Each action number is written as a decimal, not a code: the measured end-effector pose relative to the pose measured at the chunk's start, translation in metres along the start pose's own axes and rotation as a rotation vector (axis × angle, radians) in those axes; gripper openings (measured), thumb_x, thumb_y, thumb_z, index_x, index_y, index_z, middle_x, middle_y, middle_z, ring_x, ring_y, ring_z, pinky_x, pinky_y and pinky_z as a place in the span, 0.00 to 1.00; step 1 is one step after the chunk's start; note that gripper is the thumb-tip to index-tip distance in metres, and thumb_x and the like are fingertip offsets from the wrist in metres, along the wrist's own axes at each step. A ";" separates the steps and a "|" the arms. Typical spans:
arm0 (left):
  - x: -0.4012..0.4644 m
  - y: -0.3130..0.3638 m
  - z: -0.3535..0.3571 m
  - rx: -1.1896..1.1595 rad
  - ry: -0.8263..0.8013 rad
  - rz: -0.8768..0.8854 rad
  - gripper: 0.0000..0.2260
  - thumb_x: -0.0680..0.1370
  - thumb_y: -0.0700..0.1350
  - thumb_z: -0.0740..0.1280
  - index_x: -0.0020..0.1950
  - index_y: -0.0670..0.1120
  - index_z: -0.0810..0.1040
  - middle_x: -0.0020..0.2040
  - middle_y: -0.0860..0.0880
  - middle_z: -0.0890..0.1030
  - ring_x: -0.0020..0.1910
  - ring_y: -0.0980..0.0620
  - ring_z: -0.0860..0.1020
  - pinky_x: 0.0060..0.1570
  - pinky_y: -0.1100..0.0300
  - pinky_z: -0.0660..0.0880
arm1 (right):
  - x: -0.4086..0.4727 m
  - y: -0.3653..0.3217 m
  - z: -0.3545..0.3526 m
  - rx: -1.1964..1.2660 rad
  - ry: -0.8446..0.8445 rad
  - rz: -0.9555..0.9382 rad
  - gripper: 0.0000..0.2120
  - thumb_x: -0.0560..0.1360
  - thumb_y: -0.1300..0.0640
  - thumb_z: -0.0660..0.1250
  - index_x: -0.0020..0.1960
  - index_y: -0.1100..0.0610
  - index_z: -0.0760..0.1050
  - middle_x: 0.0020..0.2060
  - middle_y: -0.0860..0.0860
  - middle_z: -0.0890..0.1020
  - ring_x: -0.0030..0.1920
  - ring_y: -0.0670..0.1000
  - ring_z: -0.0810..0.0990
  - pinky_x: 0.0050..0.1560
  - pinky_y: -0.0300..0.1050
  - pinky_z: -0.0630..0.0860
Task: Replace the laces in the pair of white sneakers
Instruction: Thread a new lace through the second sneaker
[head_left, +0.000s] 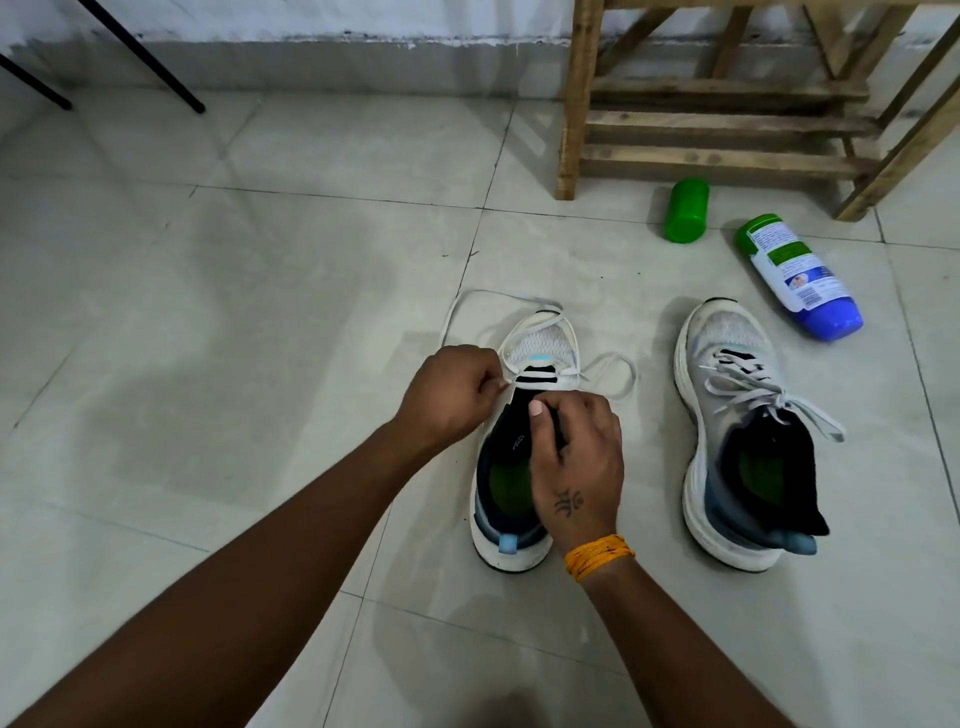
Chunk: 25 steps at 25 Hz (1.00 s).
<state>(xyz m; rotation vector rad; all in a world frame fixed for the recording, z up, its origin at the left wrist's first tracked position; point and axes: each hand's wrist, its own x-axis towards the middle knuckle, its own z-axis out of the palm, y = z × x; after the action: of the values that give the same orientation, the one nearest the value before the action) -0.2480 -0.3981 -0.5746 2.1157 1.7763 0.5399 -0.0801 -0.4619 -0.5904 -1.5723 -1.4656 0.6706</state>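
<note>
Here the left hand (451, 396) pinches the lace (470, 301); right hand (576, 457) grips the sneaker (511, 499).

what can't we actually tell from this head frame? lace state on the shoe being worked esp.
- Head view, left sneaker: right hand covers the tongue and right-side eyelets, so lacing there is hidden.
- Lace end pinched by the left hand: tip hidden in the fingers.
- Bottle label: print too small to read.
- Wooden rack: top cut off by the frame edge.
</note>
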 end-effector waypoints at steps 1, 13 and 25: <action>0.000 -0.006 -0.002 0.102 -0.014 -0.051 0.07 0.76 0.44 0.70 0.39 0.44 0.78 0.37 0.49 0.80 0.38 0.47 0.79 0.37 0.53 0.73 | 0.000 0.000 0.000 0.006 0.001 0.004 0.05 0.82 0.51 0.65 0.50 0.49 0.79 0.47 0.46 0.76 0.50 0.51 0.74 0.51 0.47 0.73; -0.007 0.002 -0.003 0.053 -0.007 0.012 0.05 0.78 0.46 0.71 0.44 0.46 0.82 0.38 0.50 0.83 0.38 0.47 0.80 0.38 0.55 0.73 | 0.001 0.001 -0.003 0.108 -0.010 0.015 0.07 0.81 0.48 0.64 0.51 0.48 0.79 0.47 0.45 0.77 0.52 0.49 0.77 0.53 0.48 0.75; -0.009 0.000 -0.018 0.258 -0.112 -0.043 0.07 0.78 0.48 0.67 0.55 0.50 0.82 0.49 0.49 0.84 0.50 0.43 0.81 0.44 0.54 0.75 | 0.001 0.002 -0.002 0.063 -0.004 0.013 0.10 0.81 0.45 0.62 0.50 0.48 0.79 0.47 0.45 0.77 0.51 0.49 0.76 0.52 0.48 0.75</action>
<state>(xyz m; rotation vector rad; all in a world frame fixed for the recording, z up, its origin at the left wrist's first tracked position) -0.2580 -0.4067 -0.5599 2.2182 1.9096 0.1841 -0.0772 -0.4611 -0.5906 -1.5341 -1.4246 0.7216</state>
